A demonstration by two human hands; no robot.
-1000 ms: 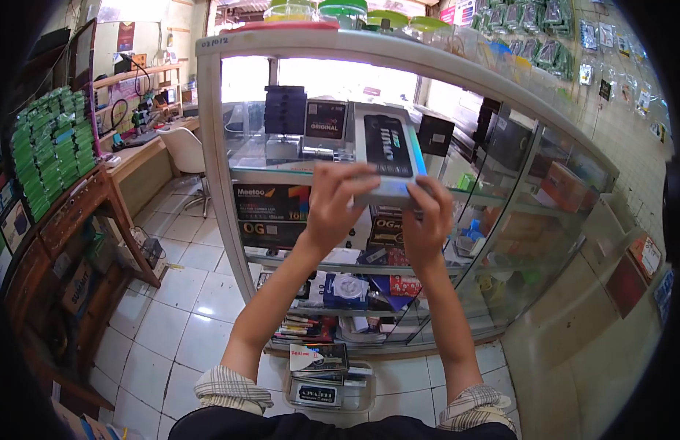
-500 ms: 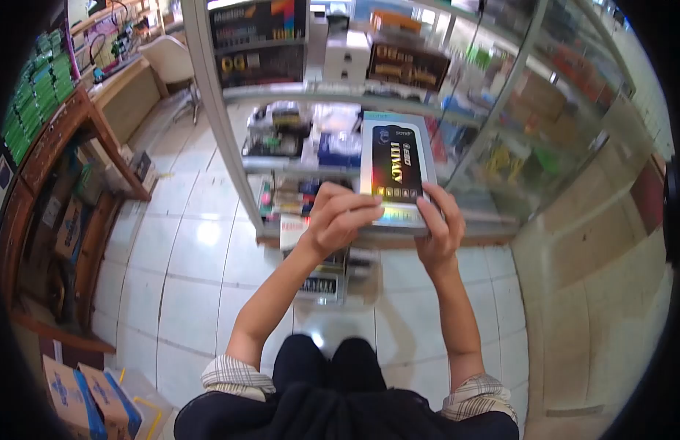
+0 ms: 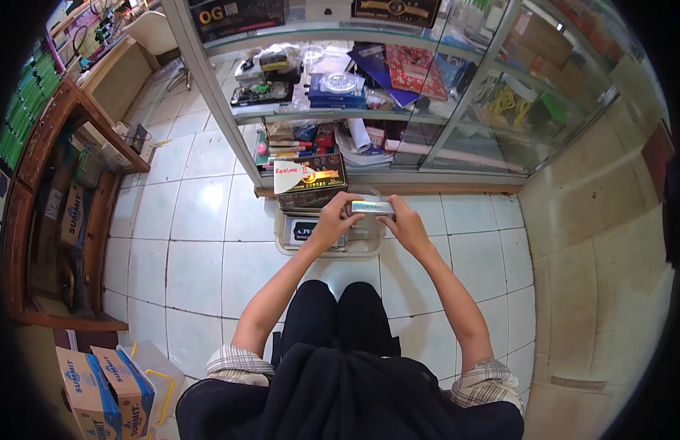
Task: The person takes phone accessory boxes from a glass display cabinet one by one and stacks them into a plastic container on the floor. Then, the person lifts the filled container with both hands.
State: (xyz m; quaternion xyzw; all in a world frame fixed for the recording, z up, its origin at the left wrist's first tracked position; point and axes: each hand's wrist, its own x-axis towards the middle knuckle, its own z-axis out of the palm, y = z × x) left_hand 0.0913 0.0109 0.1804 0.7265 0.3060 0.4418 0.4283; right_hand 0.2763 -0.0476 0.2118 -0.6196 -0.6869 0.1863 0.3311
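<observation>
Silver box [image 3: 371, 208] has come down to the bin [image 3: 365, 239].

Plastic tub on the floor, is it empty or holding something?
Partly filled: the tub holds a white-edged black box at left, while bare bottom shows at right.

"Realme II" is handwritten in red on a white label [image 3: 289, 177] on a black box [image 3: 308, 198] near the centre. "ACY" can be made out, upside down, on a partly covered box [image 3: 302, 231] just below it. "OG" is printed in gold on a black carton [image 3: 248, 13] at the upper left. "SUMMIT" is printed on two cardboard boxes [image 3: 90, 381] at the lower left and on a third carton [image 3: 71, 214] at the left. Lettering on the held box [image 3: 371, 208] is too small to be read
</observation>
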